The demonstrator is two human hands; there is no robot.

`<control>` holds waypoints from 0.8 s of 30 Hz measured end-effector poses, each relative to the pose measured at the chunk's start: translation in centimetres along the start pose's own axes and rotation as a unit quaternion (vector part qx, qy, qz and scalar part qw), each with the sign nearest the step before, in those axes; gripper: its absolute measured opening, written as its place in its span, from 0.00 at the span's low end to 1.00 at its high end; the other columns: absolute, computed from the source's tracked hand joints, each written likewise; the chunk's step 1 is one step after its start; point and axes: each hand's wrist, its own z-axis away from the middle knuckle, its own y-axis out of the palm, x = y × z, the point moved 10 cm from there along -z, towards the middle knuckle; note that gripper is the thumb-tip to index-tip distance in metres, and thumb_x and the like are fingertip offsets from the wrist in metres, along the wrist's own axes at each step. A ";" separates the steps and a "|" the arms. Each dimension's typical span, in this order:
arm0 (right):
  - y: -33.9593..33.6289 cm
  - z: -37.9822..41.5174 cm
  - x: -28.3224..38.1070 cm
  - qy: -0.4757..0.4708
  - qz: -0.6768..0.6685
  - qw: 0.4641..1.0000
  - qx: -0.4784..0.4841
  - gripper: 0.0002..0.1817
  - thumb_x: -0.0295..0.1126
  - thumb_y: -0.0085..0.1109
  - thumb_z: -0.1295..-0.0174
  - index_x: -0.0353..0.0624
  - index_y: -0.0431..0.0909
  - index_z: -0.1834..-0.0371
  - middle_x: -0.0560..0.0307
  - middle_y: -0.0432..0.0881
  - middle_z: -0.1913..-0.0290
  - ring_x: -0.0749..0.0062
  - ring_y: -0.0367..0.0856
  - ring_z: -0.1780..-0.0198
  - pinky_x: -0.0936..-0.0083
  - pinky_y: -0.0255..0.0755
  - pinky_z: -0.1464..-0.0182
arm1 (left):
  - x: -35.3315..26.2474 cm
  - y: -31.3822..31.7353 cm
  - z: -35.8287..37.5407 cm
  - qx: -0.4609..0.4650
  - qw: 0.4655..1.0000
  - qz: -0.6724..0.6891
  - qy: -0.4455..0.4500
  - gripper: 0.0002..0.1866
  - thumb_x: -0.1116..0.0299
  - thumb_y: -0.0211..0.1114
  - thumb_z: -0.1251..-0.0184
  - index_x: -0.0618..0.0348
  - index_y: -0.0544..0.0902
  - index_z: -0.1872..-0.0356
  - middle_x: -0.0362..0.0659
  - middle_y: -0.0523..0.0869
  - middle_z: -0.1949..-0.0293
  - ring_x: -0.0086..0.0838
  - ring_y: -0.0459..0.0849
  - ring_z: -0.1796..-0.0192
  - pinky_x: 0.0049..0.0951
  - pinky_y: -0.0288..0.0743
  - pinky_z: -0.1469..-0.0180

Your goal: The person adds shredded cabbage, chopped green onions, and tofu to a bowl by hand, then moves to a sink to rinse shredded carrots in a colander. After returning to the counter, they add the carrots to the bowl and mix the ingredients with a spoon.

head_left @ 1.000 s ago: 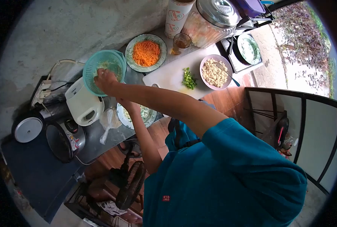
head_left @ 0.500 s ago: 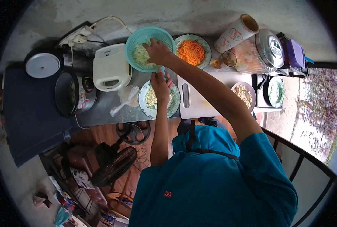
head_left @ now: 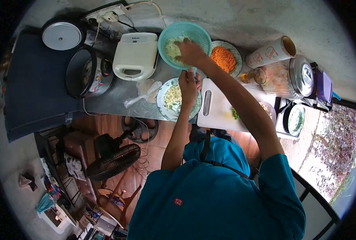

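A teal plastic basket [head_left: 204, 35] holds pale green shreds [head_left: 172, 49]. My right hand [head_left: 190, 52] reaches into it over the shreds, fingers apart. At the basket's near edge my left hand [head_left: 189, 83] is closed on its handle [head_left: 192, 69]. Below that hand lies a patterned plate [head_left: 161, 105] with more pale shreds [head_left: 173, 97]. A plate of orange shreds [head_left: 223, 59] stands right of the basket, partly behind my right forearm.
A white sandwich maker [head_left: 135, 56] and a black pot [head_left: 79, 74] stand left. A cutting board [head_left: 214, 114] with green bits, a large jar [head_left: 282, 78], a paper tube [head_left: 271, 51] and a glass [head_left: 258, 76] are right. A knotted plastic bag [head_left: 146, 91] lies left of the near plate.
The whole view has shifted and tilted, so the counter items appear farther right. My left hand still grips the basket's handle, and my right hand is still inside the basket.
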 end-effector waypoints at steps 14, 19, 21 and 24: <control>-5.0 -2.7 -0.9 -0.062 -0.152 0.985 -0.049 0.17 0.32 0.67 0.55 0.44 0.85 0.59 0.43 0.84 0.65 0.54 0.84 0.64 0.68 0.77 0.54 | 0.8 -0.7 0.1 -0.005 1.000 0.018 -0.022 0.11 0.62 0.49 0.25 0.58 0.67 0.64 0.38 0.73 0.74 0.17 0.63 0.84 0.19 0.56 0.83; -6.2 -2.9 -3.1 0.030 -0.222 0.974 -0.036 0.16 0.33 0.69 0.59 0.43 0.86 0.63 0.46 0.85 0.69 0.61 0.85 0.65 0.72 0.77 0.53 | 0.5 0.0 -0.1 0.013 0.999 0.025 -0.022 0.12 0.60 0.51 0.26 0.57 0.67 0.64 0.38 0.73 0.74 0.17 0.63 0.84 0.20 0.56 0.83; -5.9 -2.7 -4.4 0.059 -0.259 0.964 -0.020 0.17 0.34 0.70 0.60 0.43 0.86 0.63 0.48 0.85 0.73 0.64 0.86 0.69 0.74 0.79 0.57 | 0.4 0.2 -0.2 0.017 0.999 0.027 -0.014 0.12 0.59 0.51 0.26 0.57 0.67 0.64 0.38 0.73 0.74 0.17 0.63 0.84 0.19 0.56 0.83; -4.4 -1.8 -5.9 0.097 -0.305 0.947 0.002 0.19 0.34 0.71 0.61 0.40 0.86 0.63 0.52 0.85 0.77 0.71 0.85 0.74 0.77 0.79 0.63 | 0.5 0.7 -0.2 0.027 0.999 0.040 -0.011 0.11 0.61 0.49 0.25 0.56 0.64 0.67 0.38 0.74 0.76 0.16 0.64 0.86 0.19 0.56 0.84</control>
